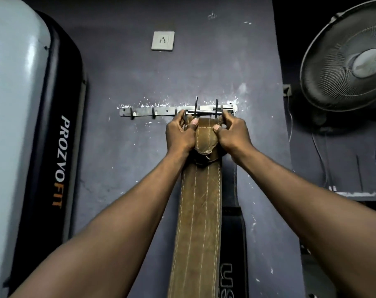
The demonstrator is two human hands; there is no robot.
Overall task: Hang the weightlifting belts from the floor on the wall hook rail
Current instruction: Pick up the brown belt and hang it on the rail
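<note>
A brown leather weightlifting belt (198, 211) with pale stitching hangs straight down the grey wall. Its metal buckle (204, 112) with two upright prongs is held up against the right end of the metal hook rail (148, 111). My left hand (180, 134) grips the belt's top on the left, thumb on the leather. On the other side my right hand (232, 132) grips the top, fingers at the buckle bar. Whether the buckle sits on a hook is hidden. A black belt (233, 244) with white letters hangs behind the brown one, mostly covered.
Two bare hooks (132, 114) stick out at the rail's left part. A wall socket (163, 40) is above. A grey and black exercise machine (32, 136) fills the left side. A wall fan (352, 59) and dangling cables (318, 151) are at the right.
</note>
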